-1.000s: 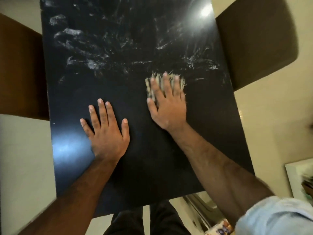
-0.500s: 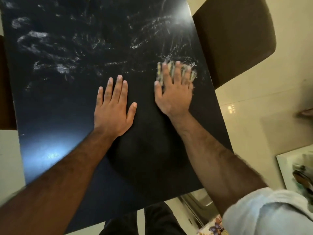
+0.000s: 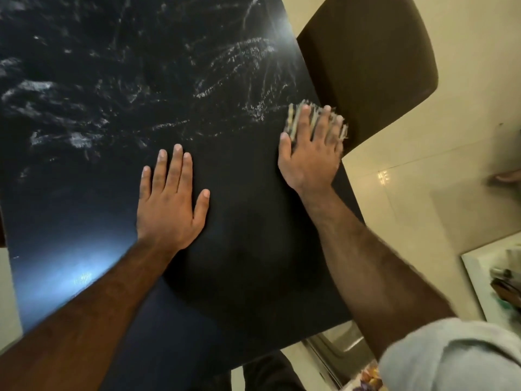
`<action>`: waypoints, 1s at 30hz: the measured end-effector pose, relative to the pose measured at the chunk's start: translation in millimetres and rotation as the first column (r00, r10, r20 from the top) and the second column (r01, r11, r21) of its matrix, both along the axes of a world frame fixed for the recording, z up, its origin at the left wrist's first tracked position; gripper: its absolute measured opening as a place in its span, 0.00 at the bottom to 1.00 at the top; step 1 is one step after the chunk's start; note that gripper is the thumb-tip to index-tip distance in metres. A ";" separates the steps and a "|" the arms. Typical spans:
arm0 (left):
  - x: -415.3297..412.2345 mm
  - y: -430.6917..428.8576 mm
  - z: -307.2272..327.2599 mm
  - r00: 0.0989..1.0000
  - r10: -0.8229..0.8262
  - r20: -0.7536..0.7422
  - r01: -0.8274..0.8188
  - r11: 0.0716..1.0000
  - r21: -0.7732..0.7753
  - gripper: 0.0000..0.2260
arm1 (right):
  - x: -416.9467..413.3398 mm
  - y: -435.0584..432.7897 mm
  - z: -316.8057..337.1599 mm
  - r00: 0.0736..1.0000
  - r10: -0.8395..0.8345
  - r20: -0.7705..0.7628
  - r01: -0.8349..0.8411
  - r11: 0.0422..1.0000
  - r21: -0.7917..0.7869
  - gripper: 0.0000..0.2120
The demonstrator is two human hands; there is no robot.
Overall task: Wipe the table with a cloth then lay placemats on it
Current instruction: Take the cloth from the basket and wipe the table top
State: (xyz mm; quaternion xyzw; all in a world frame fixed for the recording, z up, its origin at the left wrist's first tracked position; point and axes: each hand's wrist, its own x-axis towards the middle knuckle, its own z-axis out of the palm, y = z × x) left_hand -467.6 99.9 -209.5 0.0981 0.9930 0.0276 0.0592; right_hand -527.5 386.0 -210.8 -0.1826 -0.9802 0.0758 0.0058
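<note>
A glossy black table point(image 3: 112, 80) fills most of the view, with whitish smear streaks across its far half. My right hand point(image 3: 311, 153) presses flat on a small striped cloth point(image 3: 293, 119) at the table's right edge; only the cloth's frayed far end shows past my fingers. My left hand point(image 3: 172, 204) lies flat on the table with fingers spread, holding nothing, to the left of the right hand. No placemats are in view.
A dark brown chair point(image 3: 372, 60) stands against the table's right side, just beyond the cloth. Beige tiled floor point(image 3: 423, 193) lies to the right. A white tray-like surface with blurred items point(image 3: 496, 277) sits at the right edge.
My right hand has slid the cloth rightward to the table's right edge. The left hand stays flat on the table. The view has shifted left over the table.
</note>
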 end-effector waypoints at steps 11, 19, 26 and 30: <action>-0.5 -4.1 2.4 1.000 0.009 0.004 -0.009 1.000 0.015 0.35 | 67.3 -36.9 13.0 0.944 0.316 0.092 -0.311 0.948 -0.065 0.39; -2.7 -6.7 0.2 1.000 0.008 0.005 -0.008 1.000 -0.001 0.34 | -18.5 -71.1 2.8 0.984 0.177 0.006 -0.177 0.984 0.026 0.36; -2.6 -32.8 7.8 0.999 0.015 0.050 -0.017 0.999 0.034 0.34 | 45.4 -120.2 12.7 0.856 0.516 0.042 -0.516 0.857 -0.008 0.36; 4.2 -103.1 6.8 0.990 0.138 0.037 -0.136 0.990 -0.045 0.36 | 62.0 -86.8 14.4 0.931 0.344 0.118 -0.347 0.938 0.004 0.39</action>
